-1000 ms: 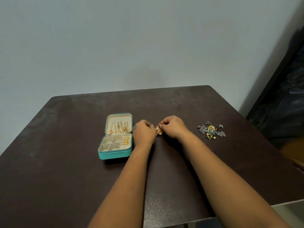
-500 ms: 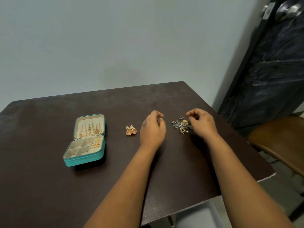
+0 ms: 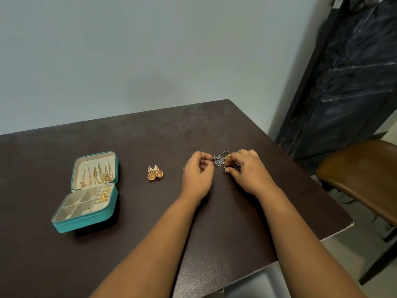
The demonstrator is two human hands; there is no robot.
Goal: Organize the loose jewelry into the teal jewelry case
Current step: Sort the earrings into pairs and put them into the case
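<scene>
The teal jewelry case (image 3: 84,222) lies open at the left of the dark table (image 3: 64,265), with gold chains in its lid and gold rings in its right slots. A pair of gold dome earrings (image 3: 154,173) lies loose between the case and my hands. My left hand (image 3: 197,175) rests curled on the table, its fingertips at the left side of a small pile of silver and gold jewelry (image 3: 219,161). My right hand (image 3: 247,171) pinches at the pile's right side and hides part of it.
The table's right edge and near right corner (image 3: 348,224) lie close to my right arm. A brown chair seat (image 3: 361,179) stands just past that edge, with a dark door (image 3: 354,72) behind it. A pale wall backs the table.
The gold earrings were let go and now lie on the table. Both hands have moved right to the silver and gold pile, and the view has swung right.
</scene>
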